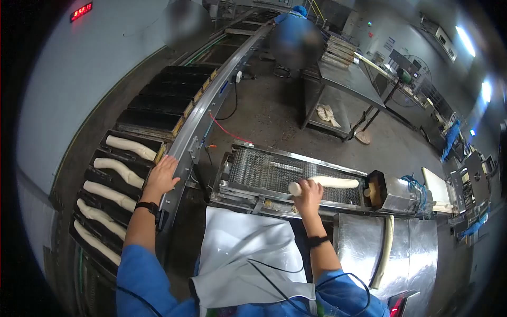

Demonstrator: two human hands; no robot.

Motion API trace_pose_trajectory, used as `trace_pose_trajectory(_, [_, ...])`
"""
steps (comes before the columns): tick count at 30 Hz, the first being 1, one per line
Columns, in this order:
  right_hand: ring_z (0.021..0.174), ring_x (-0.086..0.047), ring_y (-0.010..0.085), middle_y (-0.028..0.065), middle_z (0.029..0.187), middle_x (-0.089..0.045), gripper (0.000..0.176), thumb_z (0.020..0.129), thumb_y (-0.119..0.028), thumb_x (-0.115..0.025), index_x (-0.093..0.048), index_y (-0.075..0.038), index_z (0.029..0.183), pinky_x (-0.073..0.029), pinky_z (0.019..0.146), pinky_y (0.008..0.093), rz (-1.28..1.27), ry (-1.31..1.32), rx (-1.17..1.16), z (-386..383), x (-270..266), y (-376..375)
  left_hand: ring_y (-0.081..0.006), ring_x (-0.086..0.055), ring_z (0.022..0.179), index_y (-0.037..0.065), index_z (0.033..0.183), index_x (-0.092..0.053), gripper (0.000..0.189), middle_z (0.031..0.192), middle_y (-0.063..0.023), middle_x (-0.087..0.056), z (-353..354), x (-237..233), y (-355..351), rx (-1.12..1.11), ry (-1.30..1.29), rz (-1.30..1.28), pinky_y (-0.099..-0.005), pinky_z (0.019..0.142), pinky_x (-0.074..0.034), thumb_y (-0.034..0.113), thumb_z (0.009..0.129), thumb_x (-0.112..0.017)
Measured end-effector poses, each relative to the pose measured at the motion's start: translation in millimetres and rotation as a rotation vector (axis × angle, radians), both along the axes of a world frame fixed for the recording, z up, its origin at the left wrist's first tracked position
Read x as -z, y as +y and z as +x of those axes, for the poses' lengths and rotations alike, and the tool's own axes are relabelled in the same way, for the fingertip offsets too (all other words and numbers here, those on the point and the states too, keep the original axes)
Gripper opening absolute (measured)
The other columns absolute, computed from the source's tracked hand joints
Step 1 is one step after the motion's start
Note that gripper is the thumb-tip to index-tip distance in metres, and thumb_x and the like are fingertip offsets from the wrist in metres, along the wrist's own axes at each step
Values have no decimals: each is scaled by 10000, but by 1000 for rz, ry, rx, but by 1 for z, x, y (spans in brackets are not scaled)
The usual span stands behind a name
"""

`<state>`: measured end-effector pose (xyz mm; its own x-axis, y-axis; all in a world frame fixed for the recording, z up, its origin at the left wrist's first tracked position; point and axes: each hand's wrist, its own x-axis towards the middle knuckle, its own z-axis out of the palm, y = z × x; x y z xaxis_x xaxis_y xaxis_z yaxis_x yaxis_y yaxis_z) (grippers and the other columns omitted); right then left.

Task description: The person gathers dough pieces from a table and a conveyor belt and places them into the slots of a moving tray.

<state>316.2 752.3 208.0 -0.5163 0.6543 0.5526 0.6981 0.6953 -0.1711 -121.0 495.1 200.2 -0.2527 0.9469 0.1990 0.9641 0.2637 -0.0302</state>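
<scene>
While gripping a pale dough roll point(338, 182) near its left end, has the fingers of the right hand point(309, 199) curled closed around it. Shows a short stub left of the grip and the longer part reaching right along the mesh conveyor point(253, 166), long axis running roughly left to right. Has the right hand nearer to it; rests the left hand point(162, 177), fingers spread and around nothing visible, by the metal rail point(191, 127), well apart from the roll and just beside the loaded trays.

Holds one dough strip point(108, 195) in each of five black trays point(138, 168) at near left, slanting from far left to near right. Beyond, lines up more trays point(163, 103). At right, has another dough strip point(387, 245) lying near to far on the steel table point(354, 238), near the metal housing point(393, 193).
</scene>
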Motion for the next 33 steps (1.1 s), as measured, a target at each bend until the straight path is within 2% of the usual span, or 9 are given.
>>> trace_pose_trajectory(3, [921,-575,199,71,994,-583,381,681,-71,-695,-577,-98,1043,-455,860,348,-297,544,103,67,32,18,-302,-363,1330,-6,1275,-511,635,1348,-170,-486,2,-14,20,-21,-25,15,-370,1154,-221,280,751,-726])
trace_pose_trajectory(5, [872,-572,144,57,1008,-574,323,766,-84,-674,-554,-69,1065,-481,739,273,-614,1227,-24,126,39,12,-308,-361,1330,-12,1270,-514,633,1348,-173,-486,-2,-11,27,-1,-32,8,-372,1149,-232,264,743,-731])
trace_pose_trajectory(7, [839,-581,135,48,964,-589,325,811,-118,-660,-537,-44,1103,-484,717,262,-551,1259,351,194,32,0,-340,-361,1326,-22,1264,-513,644,1338,-190,-494,3,-15,33,15,-67,29,-399,1134,-249,213,711,-745])
trace_pose_trajectory(12, [778,-585,149,60,866,-610,287,775,-161,-662,-614,-8,1013,-478,709,274,-172,1030,761,378,43,-43,-351,-322,1346,5,1321,-464,653,1377,-174,-454,14,-13,27,-14,-66,-75,-425,1111,-261,207,749,-706])
trace_pose_trajectory(15, [797,-595,169,90,864,-614,330,743,-193,-670,-630,24,989,-479,710,292,-195,788,1122,426,26,-67,-356,-316,1347,-18,1344,-416,675,1387,-190,-433,15,-11,35,52,-42,-102,-427,1147,-219,202,768,-689])
trace_pose_trajectory(20, [970,-584,354,192,986,-624,302,733,-181,-582,-636,-23,985,-445,877,438,-241,370,1383,412,6,-137,-363,-312,1347,-16,1345,-414,665,1387,-197,-429,17,5,20,67,-3,-93,-429,1146,-222,203,778,-685])
trace_pose_trajectory(27, [1232,-439,382,238,1305,-488,541,718,-212,-629,-542,-30,1221,-324,1071,441,-74,129,1057,443,42,-51,-352,-384,1301,-26,1257,-498,499,1309,-208,-497,13,5,16,124,55,-11,-447,1137,-239,156,816,-641])
trace_pose_trajectory(30, [1242,-429,383,240,1350,-437,603,736,-257,-650,-503,-34,1277,-368,1044,437,-162,-55,1034,450,35,3,-323,-423,1278,-19,1209,-528,408,1283,-186,-526,21,-3,9,176,70,68,-457,1130,-253,127,837,-613])
trace_pose_trajectory(33, [1220,-447,388,251,1289,-494,599,735,-340,-679,-546,-25,1226,-382,1023,438,-390,17,1046,445,19,32,-301,-420,1287,4,1211,-534,399,1303,-152,-525,23,-11,-13,116,196,224,-459,1134,-240,145,847,-611])
